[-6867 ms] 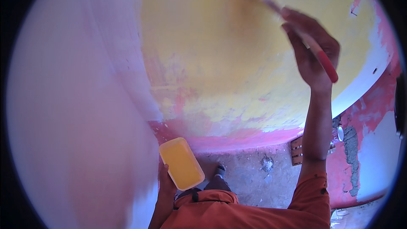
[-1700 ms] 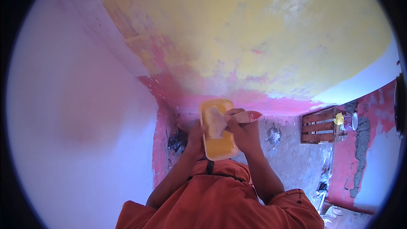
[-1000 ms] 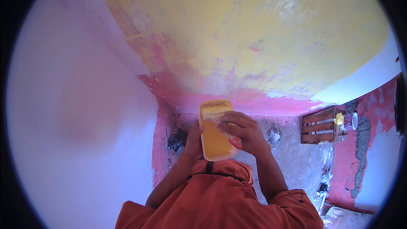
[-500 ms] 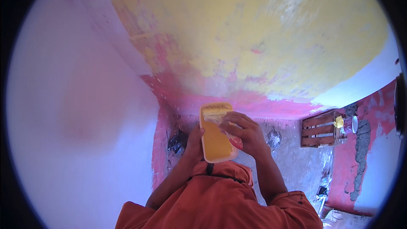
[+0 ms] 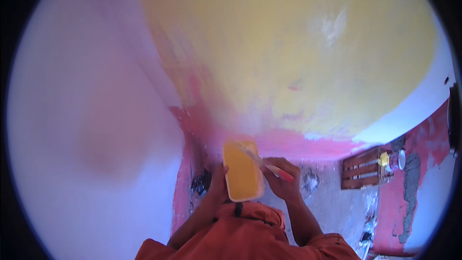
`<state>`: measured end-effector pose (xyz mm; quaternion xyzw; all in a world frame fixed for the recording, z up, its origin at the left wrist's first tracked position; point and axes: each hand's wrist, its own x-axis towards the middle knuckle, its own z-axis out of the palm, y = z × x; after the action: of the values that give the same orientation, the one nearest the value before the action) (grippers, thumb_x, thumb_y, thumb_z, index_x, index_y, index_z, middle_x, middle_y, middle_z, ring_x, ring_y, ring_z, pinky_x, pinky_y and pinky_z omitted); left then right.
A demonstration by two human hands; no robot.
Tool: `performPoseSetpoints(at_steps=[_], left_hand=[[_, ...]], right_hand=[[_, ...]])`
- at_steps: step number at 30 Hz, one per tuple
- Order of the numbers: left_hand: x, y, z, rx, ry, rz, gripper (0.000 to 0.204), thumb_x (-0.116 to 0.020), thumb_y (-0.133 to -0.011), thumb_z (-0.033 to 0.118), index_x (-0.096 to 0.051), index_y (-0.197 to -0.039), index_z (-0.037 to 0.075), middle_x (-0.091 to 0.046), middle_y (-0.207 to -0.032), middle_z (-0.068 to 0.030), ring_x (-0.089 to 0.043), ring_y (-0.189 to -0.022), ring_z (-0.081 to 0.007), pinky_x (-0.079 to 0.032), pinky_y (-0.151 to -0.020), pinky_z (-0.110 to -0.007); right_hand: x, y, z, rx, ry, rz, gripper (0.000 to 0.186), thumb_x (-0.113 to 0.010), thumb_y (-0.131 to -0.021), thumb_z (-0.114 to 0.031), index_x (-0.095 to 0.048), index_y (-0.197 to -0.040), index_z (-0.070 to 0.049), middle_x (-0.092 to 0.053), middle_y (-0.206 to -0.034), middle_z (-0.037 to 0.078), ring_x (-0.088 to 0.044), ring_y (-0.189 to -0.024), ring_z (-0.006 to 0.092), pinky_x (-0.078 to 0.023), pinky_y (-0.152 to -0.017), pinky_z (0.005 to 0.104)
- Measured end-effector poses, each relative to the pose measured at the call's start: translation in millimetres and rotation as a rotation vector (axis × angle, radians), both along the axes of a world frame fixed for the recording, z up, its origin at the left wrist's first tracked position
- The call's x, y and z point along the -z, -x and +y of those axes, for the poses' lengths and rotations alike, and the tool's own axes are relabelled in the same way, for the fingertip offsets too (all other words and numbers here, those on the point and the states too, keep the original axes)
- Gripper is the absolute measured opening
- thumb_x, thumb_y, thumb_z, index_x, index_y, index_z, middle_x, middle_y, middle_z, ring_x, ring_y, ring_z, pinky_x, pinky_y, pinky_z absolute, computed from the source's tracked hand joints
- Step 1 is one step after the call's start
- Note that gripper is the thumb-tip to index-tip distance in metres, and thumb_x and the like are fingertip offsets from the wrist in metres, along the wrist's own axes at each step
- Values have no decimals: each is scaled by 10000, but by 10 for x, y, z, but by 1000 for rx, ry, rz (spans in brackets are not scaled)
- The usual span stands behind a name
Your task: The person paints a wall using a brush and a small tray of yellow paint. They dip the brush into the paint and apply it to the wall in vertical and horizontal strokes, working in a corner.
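My left hand [image 5: 221,183] grips the left side of a shallow rectangular tub [image 5: 244,196] of yellow paint, thumb over its rim. My right hand [image 5: 284,181] is closed around a paintbrush [image 5: 280,173] with a red-ended handle. The brush slants up and left across the tub's upper right rim. Its head is over the far part of the paint, blurred, so I cannot tell whether it touches the paint. Ahead rises a wall [image 5: 269,43] coated mostly in yellow, with bare pink patches low down and in the left corner.
A pale wall [image 5: 96,130] stands close on my left. On the floor to the right is a wooden crate [image 5: 361,169], with a white-rimmed bucket [image 5: 395,160] beside it. A dark bundle [image 5: 201,182] lies in the left corner. The right-hand wall has a rough grey cement strip [image 5: 410,197].
The tub sits lower in view. My right hand has drawn back right from over the tub to its side, turning the brush so its red handle end points right.
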<state>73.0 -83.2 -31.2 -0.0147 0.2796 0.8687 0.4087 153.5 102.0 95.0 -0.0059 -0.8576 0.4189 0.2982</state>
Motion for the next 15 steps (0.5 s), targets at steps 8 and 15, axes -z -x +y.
performPoseSetpoints(at_steps=[8,15], left_hand=[[-39,279,-174,-150,10,15,528,-571,-934,350,-491,-1339,20,-634,-1195,-114,-645,-1075,-252,-546,-924,-393],[73,646,-415,-145,64,-12,548,-570,-932,350,-469,-1371,39,-612,-1270,-139,-631,-1135,-271,-547,-933,-416]], right_hand=[[377,524,127,153,1238,-265,266,-653,-940,-214,-614,-1114,-16,-659,-993,131,-676,-870,265,-574,-728,396],[-430,1123,285,-77,1421,-308,262,-623,-972,-273,-543,-1137,-85,-587,-1041,86,-618,-899,241,-541,-759,365]])
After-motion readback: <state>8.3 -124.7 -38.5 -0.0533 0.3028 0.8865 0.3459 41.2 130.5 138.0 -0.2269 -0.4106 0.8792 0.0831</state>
